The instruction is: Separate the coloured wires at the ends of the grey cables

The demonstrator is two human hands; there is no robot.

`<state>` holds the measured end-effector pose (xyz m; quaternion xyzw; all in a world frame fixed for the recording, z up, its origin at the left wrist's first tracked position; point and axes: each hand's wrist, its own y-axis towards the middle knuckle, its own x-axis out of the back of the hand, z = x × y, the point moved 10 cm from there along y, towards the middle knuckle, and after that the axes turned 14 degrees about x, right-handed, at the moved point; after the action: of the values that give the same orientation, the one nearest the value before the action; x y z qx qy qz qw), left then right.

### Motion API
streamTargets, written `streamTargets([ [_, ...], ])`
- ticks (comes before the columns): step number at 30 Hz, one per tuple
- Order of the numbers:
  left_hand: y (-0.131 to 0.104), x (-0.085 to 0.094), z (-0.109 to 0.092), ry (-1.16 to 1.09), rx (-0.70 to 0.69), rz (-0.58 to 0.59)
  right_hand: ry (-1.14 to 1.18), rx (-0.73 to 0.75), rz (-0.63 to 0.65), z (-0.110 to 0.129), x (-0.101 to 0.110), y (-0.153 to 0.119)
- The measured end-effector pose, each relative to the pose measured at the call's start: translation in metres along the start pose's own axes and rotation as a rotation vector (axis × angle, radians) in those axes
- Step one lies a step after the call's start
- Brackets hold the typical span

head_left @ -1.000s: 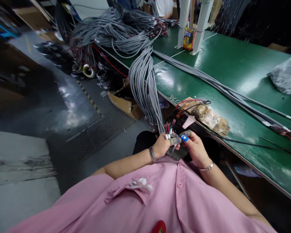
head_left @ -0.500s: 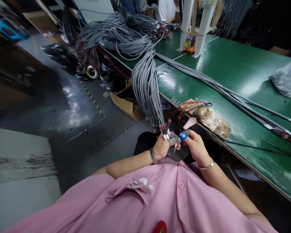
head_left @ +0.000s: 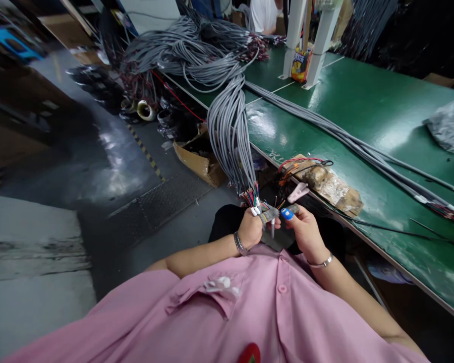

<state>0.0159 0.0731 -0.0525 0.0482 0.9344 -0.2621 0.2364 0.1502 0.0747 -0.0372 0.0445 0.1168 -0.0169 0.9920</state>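
Observation:
My left hand [head_left: 251, 228] is closed around the ends of several grey cables [head_left: 232, 133], held above my lap. Thin coloured wires [head_left: 252, 191] fan out of white-wrapped cable ends [head_left: 256, 207] beside its thumb, which has a grey covering. Just to the right, my right hand [head_left: 307, 231] is pinched at fine loose wires [head_left: 280, 203] from a cable in the left hand; the exact grip is partly hidden. A blue cover [head_left: 287, 214] sits on my right thumb, and a grey one is on a finger.
The green table [head_left: 363, 106] runs along my right, its edge close to my right arm. On it lie a taped wooden block [head_left: 335, 190], a long cable bundle [head_left: 318, 117] and a plastic bag [head_left: 450, 123]. A cardboard box [head_left: 196, 159] stands below. Another person [head_left: 263, 15] is behind.
My left hand has turned slightly, tilting the coloured wire ends to the left. The hands are slightly further apart at the fingertips, and loose wires now show between them.

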Motion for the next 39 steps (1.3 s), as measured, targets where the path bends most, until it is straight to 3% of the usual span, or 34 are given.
streamTargets([
  [15,-0.001,0.002,0.003,0.083,0.018,-0.038,0.02,-0.036,0.016,0.003,-0.011,0.003],
  [22,0.0,0.004,0.003,0.043,0.012,-0.057,0.057,-0.034,-0.065,-0.005,-0.004,-0.005],
  [27,0.0,0.005,-0.001,0.008,-0.007,-0.069,0.141,-0.109,-0.1,-0.016,-0.003,-0.009],
  [39,-0.001,0.009,-0.005,0.003,-0.035,-0.109,0.144,-0.058,-0.027,-0.009,-0.012,-0.014],
])
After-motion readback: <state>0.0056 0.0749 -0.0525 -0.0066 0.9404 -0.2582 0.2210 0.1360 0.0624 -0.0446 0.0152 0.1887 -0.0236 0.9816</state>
